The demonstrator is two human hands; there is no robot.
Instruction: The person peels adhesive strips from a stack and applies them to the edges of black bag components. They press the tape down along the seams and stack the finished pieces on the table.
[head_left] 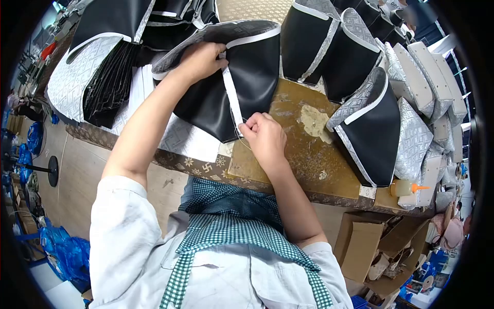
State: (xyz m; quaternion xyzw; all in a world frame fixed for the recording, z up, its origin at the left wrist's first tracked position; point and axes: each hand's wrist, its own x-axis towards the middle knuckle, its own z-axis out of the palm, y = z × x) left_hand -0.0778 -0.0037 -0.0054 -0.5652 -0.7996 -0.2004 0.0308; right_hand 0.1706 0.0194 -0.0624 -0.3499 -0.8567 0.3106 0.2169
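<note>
In front of me lies a black leather-like shaft piece (257,67), curved open at the top with a grey patterned lining (226,32). A narrow white tape strip (232,95) runs down its seam. My left hand (205,62) is closed at the strip's upper end, by the opening, with thumb and fingers pinched together. At the lower end my right hand (265,136) pinches the strip near the piece's bottom edge, where loose thread hangs. What lies inside the left hand's fingers is mostly hidden.
On the left stands a stack of black pieces (110,85). More sewn shafts (368,139) stand to the right, beside grey-lined pieces (414,77). A glue bottle (404,188) with an orange tip lies near the table edge. Below is an open cardboard box (360,247).
</note>
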